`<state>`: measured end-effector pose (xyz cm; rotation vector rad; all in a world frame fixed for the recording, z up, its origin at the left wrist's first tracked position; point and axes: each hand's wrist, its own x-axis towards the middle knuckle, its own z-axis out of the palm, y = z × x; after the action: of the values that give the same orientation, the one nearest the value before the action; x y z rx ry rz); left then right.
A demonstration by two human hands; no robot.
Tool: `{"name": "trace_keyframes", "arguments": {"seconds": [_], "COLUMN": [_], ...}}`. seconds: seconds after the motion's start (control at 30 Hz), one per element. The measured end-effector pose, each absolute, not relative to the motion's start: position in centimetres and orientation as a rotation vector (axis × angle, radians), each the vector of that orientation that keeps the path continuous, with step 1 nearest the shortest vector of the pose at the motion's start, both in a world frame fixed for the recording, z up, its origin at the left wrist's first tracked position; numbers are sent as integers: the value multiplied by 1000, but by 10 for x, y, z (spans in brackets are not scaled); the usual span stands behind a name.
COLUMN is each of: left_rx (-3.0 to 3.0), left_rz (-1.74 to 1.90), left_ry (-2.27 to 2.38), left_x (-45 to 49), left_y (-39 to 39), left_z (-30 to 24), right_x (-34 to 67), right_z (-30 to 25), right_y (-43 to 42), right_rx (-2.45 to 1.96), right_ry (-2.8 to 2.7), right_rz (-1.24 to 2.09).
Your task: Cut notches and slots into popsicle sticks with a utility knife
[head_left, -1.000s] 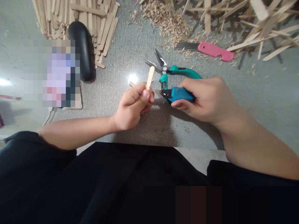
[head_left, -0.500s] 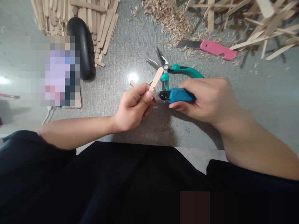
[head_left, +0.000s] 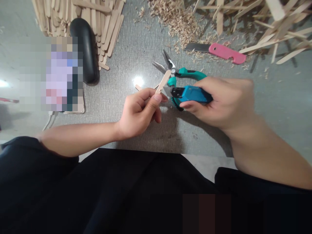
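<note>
A pale wooden craft stick (head_left: 164,80) is pinched between the thumb and fingers of my left hand (head_left: 141,112), its rounded end pointing up and right. My right hand (head_left: 225,100) is wrapped round a blue utility knife (head_left: 195,94). The knife's blade points left, close beside the stick's edge; whether it touches I cannot tell. Long-nose pliers (head_left: 173,71) with teal handles lie on the table with jaws apart, partly hidden by the knife and my right hand. Another stick end (head_left: 138,87) shows behind my left fingers.
A pink folding knife (head_left: 226,53) lies blade out near wood shavings (head_left: 180,22). Split sticks (head_left: 275,29) are heaped at the back right. Back left are stacked craft sticks (head_left: 109,35), a black case (head_left: 85,52) and a blurred-out phone-like object (head_left: 60,78) with a cable.
My right hand has drawn the knife up and to the right, so its blade is off my left thumb. My left fingers have loosened slightly, still holding the stick.
</note>
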<state>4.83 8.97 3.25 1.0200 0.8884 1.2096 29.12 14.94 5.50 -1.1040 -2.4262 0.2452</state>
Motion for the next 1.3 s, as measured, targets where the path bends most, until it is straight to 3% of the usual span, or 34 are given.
{"name": "trace_keyframes", "arguments": {"seconds": [0.2,0.57,1.1,1.3], "left_rx": [949,985,792,809], "left_rz": [1124,1196,1082,1107], "left_ry": [936,952,913,869], "left_x": [48,51,46,46], "left_y": [89,89,91,91], "left_z": [33,33,40,41], "right_x": [292,296,292,293], "right_z": [58,56,59,58], "right_y": [147,153,149,153], "right_rx": [-1206,-1127,-1241,-1037], "right_ry": [-2524,-2414,-2498,-2431], "right_rz": [323,121,366,386]}}
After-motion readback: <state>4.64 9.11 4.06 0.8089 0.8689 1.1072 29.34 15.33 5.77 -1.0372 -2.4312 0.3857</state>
